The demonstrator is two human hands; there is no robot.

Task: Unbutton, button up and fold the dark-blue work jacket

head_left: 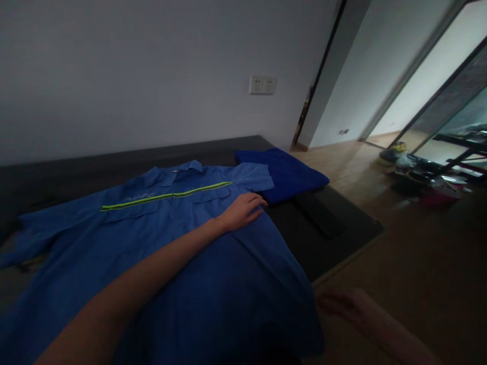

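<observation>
A blue work shirt [152,253] lies spread out, front side up, with its collar toward the wall. A yellow-green stripe [171,195] crosses its chest above the pocket flaps. My left hand [243,210] rests flat on the shirt near its right-hand side, below the short sleeve, with the fingers stretched out. Low on the right, beside the shirt's side edge, is my right hand [344,304], dim and slightly blurred. Its fingers look extended toward the cloth; whether they touch it I cannot tell.
A folded darker blue garment [285,172] lies past the shirt's right sleeve on the dark table [357,223]. Near it is a flat black object [319,215]. A wall with sockets [262,85] stands behind. Bags and other items [418,167] sit on the floor at right.
</observation>
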